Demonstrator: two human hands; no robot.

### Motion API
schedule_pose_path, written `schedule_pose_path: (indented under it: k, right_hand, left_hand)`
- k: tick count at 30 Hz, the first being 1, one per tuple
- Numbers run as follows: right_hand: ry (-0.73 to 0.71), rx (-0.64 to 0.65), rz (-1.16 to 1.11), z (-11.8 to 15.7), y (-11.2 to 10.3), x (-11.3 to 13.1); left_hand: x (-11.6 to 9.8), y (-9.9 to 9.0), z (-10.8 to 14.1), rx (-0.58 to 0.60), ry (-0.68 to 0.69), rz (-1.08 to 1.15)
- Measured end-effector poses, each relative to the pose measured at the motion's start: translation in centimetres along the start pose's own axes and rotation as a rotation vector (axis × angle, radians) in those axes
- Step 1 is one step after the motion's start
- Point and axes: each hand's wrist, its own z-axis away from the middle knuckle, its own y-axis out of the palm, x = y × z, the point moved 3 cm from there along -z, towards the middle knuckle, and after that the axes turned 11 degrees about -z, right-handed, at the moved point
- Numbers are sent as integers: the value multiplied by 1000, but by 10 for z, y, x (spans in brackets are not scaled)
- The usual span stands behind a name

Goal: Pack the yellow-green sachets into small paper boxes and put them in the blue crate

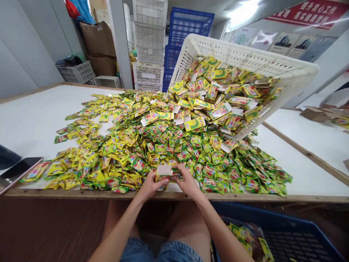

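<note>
Near the table's front edge, my left hand (150, 186) is closed on a small open box (164, 172) whose white flap stands up. My right hand (185, 180) is at the box's right side, thumb and fingers close together at its opening; whatever they pinch is too small to make out. Around and beyond both hands lies a wide heap of small green and yellow packets (131, 145). Behind the heap a white basket (245, 54) is tipped toward me, with many yellow-green small boxes (195, 124) spilling from it onto the packets.
At the left edge a phone (19, 173) lies by a larger packet (36, 171). Below the table at right is a blue crate (294, 233) with some boxes inside. Stacked white crates (149, 40) and blue crates (188, 27) stand behind. A wooden strip (308, 154) crosses the right side.
</note>
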Motion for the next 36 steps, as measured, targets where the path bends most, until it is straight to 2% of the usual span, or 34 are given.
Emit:
schedule_pose_path:
  k: [2, 5, 9, 11, 14, 16, 18, 22, 24, 28, 30, 36]
  right_hand:
    - [12, -57, -117, 3, 3, -2]
    - [124, -138, -301, 9, 12, -11]
    - [250, -162, -343, 10, 16, -21]
    - [218, -235, -292, 8, 5, -17]
    - [95, -301, -225, 2, -14, 4]
    - [12, -237, -202, -4, -20, 23]
    - [-50, -121, -115, -10, -16, 42]
    - [-179, 36, 299, -22, -2, 66]
    - [-231, 98, 444, -27, 3, 72]
    - [-299, 222, 533, -31, 9, 80]
    - [-298, 240, 604, -32, 11, 82]
    - [-296, 313, 1008, -32, 24, 83]
  left_hand:
    - [2, 0, 1, -31, -13, 27]
    - [4, 0, 1, -50, -34, 68]
    - [5, 0, 2, -57, -62, 107]
    - [5, -1, 1, -75, -63, 150]
    - [4, 3, 0, -38, -52, 204]
    - [3, 6, -1, -8, -51, 195]
    - [1, 9, -3, -9, -43, 156]
    - [0, 11, -5, -7, 8, 65]
    - [0, 11, -6, 2, 32, 45]
    - [3, 11, -5, 2, 71, 25]
    - [4, 11, -5, -7, 65, 25]
    - [7, 9, -6, -43, 48, 75]
